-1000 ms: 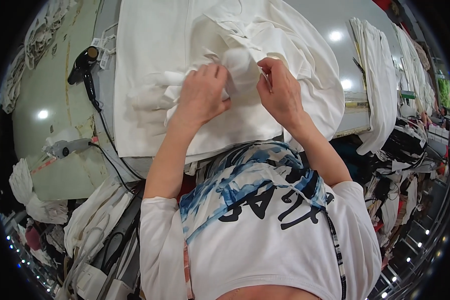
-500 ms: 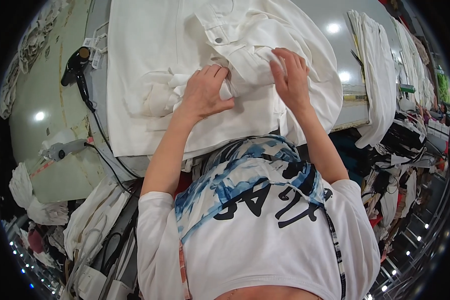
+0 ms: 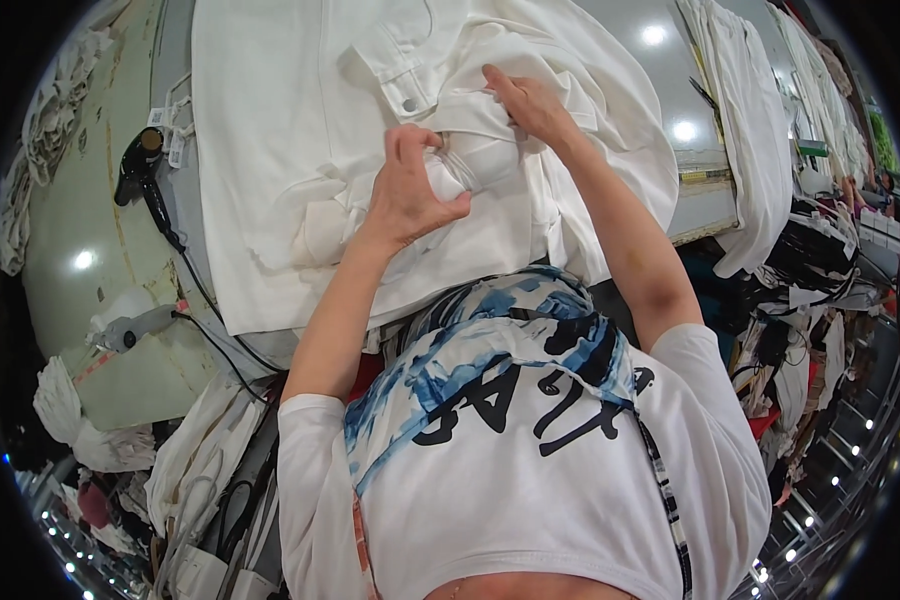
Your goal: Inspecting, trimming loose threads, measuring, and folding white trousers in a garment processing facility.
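Note:
A white garment of firm cloth lies bunched on the work surface before me, with a stitched band and a round metal button. My left hand is curled round a gathered fold of it, thumb apart from the fingers and cloth between them. Farther up and to the right, my right hand grips the same garment near a folded edge, its forefinger stretched along the cloth; some of its fingers are hidden. Wide white cloth spreads underneath and around.
A black hair dryer with a cord lies on the left, and a grey corded handheld tool sits nearer me. White garments hang over the table's right side beside dark scissors. Piled clothing stands at the right.
My right hand has moved up and left, from open beside the garment onto its cloth. The left hand still holds the fold, its fingers more bent. The whole view has shifted slightly.

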A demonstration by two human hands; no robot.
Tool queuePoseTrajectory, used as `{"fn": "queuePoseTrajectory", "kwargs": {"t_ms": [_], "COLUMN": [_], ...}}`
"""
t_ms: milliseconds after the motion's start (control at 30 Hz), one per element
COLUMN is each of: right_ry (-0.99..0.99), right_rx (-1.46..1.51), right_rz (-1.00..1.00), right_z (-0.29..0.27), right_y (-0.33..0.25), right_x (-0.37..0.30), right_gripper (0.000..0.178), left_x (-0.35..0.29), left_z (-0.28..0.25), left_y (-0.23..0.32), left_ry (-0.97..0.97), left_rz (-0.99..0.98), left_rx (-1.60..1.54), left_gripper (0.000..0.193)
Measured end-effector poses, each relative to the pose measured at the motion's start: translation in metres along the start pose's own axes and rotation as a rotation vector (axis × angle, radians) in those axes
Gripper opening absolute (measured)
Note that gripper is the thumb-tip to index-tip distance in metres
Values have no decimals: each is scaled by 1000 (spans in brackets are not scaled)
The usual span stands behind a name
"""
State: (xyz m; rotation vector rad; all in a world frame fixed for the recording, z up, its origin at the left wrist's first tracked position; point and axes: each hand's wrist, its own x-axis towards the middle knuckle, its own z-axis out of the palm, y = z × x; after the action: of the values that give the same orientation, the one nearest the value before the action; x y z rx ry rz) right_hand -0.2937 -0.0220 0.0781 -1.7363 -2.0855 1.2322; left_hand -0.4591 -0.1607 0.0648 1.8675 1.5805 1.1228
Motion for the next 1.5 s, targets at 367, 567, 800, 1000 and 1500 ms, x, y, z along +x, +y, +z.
{"fn": "queuePoseTrajectory", "kwargs": {"t_ms": [367,567,800,1000,1500], "right_ry": [782,639,538,664,280], "right_rx": [-180,-242,-430,-247,350], "right_rz": [-815,-730,-720,-794,-720], "right_z": [19,21,13,0,38], "right_y": [31,42,51,34,60], "right_x": [-59,-68,-55,-56,-18], "right_gripper": [25,25,23,16,36], "left_x": [7,7,3,-3,-10], "left_z": [-6,-2,1,11,23], "left_y": [-1,0,11,11,6], "left_ry": [-167,-154,-114,-16,132], "left_rz": [-166,-158,-137,-113,8], "left_rx": [56,79,117,184,428], "left_gripper": [90,89,87,85,76]}}
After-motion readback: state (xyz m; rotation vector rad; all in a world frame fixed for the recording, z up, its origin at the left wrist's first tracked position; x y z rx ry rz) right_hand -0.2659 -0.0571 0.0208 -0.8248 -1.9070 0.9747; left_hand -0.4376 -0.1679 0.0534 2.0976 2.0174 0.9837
